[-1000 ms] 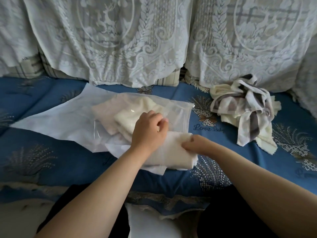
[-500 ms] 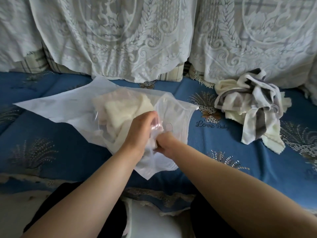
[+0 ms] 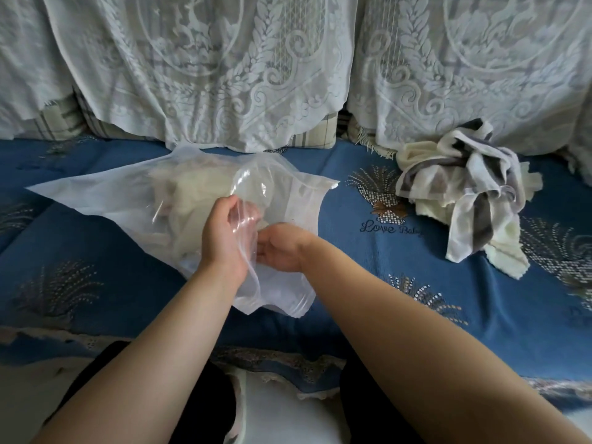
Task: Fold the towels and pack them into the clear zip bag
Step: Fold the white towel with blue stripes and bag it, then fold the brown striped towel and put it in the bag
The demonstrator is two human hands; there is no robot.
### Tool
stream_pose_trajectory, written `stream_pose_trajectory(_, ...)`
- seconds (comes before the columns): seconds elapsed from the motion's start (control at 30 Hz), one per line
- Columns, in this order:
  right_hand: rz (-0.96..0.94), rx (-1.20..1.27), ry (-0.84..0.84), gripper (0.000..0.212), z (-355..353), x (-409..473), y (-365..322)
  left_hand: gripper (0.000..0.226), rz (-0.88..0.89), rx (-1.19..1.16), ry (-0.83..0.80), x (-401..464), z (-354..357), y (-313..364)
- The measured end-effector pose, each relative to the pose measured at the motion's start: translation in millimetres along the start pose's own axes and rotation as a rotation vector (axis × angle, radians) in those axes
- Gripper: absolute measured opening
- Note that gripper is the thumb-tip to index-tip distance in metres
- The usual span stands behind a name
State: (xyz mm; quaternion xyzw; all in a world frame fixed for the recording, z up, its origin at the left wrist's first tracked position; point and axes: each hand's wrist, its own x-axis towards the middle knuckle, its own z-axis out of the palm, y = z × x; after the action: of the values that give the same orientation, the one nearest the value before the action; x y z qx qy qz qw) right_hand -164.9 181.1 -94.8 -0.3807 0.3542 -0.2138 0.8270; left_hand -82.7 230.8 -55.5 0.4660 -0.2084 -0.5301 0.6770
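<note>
The clear zip bag (image 3: 282, 193) lies on the blue sofa seat (image 3: 96, 267), toward its front edge, with cream towels (image 3: 189, 200) already inside. The left hand (image 3: 224, 238) pinches the bag's mouth film; the right hand (image 3: 282, 248) sits curled inside the opening, though whether it grips anything I cannot tell. The risk — thin plastic slipping from the pinch, so the mouth collapses and the packed towels bunch or unfold. Film glare blurs the towels' folds and count. The crumpled striped towel (image 3: 464, 190) near the seat's back edge remains unfolded.
</note>
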Motion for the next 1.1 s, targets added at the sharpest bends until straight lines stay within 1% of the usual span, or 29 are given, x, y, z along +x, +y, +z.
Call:
stream_pose_trajectory(0.03,0.007,-0.046,0.044,0.019,-3,-6,-3,0.022,-0.017,0.021,0.005,1,4,-3)
stream_pose_trajectory(0.1,0.032,-0.237,0.206,0.014,-12,-20,-10,0.024,-0.029,0.064,0.020,1,15,-9)
stream_pose_trajectory(0.17,0.069,-0.508,0.363,0.019,-26,-39,-20,0.030,-0.031,0.081,0.047,3,28,-14)
stream_pose_trajectory(0.23,0.164,-0.827,0.402,0.026,-42,-64,-35,0.029,-0.006,0.153,0.034,7,41,-19)
stream_pose_trajectory(0.27,0.218,-0.924,0.411,0.027,-53,-76,-42,0.030,0.037,0.260,0.013,10,46,-22)
stream_pose_trajectory(0.3,0.252,-0.957,0.446,0.029,-66,-88,-50,0.032,0.097,0.415,-0.027,12,51,-24)
stream_pose_trajectory(0.33,0.254,-0.951,0.521,0.030,-84,-97,-57,0.033,0.162,0.601,-0.093,14,56,-28)
stream_pose_trajectory(0.4,0.165,-0.962,0.785,0.032,-125,-111,-66,0.034,0.326,1.010,-0.244,15,62,-38)
stream_pose_trajectory(0.43,0.121,-1.037,0.936,0.033,-150,-117,-67,0.036,0.427,1.185,-0.286,14,66,-42)
stream_pose_trajectory(0.47,0.096,-1.109,1.074,0.033,-176,-121,-65,0.037,0.520,1.307,-0.299,14,70,-47)
stream_pose_trajectory(0.5,0.098,-1.121,1.184,0.034,-197,-127,-60,0.036,0.572,1.361,-0.305,15,73,-51)
stream_pose_trajectory(0.53,0.111,-1.057,1.274,0.036,-218,-133,-51,0.032,0.580,1.379,-0.322,17,77,-54)
stream_pose_trajectory(0.57,0.082,-0.969,1.346,0.037,-234,-138,-42,0.029,0.559,1.379,-0.344,18,82,-56)
stream_pose_trajectory(0.63,-0.079,-0.879,1.420,0.030,-253,-144,-31,0.026,0.509,1.350,-0.366,20,90,-58)
stream_pose_trajectory(0.7,-0.253,-0.908,1.450,0.030,-260,-145,-30,0.029,0.523,1.343,-0.361,19,98,-61)
stream_pose_trajectory(0.73,-0.309,-0.927,1.458,0.033,-261,-145,-35,0.031,0.553,1.355,-0.359,18,101,-63)
stream_pose_trajectory(0.8,-0.349,-0.928,1.450,0.032,-262,-141,-50,0.036,0.587,1.367,-0.385,14,110,-68)
stream_pose_trajectory(0.83,-0.353,-0.842,1.431,0.027,-261,-139,-58,0.036,0.581,1.364,-0.408,12,114,-71)
stream_pose_trajectory(0.87,-0.372,-0.637,1.392,0.024,-261,-137,-64,0.036,0.563,1.360,-0.432,10,118,-75)
stream_pose_trajectory(0.93,-0.408,-0.049,1.239,0.027,-258,-138,-69,0.035,0.535,1.349,-0.484,8,122,-81)
stream_pose_trajectory(0.97,-0.455,0.252,1.170,0.026,-260,-136,-68,0.034,0.517,1.339,-0.515,7,124,-83)
stream_pose_trajectory(1.0,-0.499,0.501,1.120,0.025,-264,-133,-64,0.034,0.491,1.319,-0.547,6,125,-84)
stream_pose_trajectory(1.07,-0.495,0.577,1.146,0.029,-267,-128,-61,0.033,0.429,1.260,-0.618,5,128,-83)
stream_pose_trajectory(1.1,-0.478,0.511,1.171,0.030,-263,-130,-62,0.032,0.399,1.235,-0.648,4,129,-82)
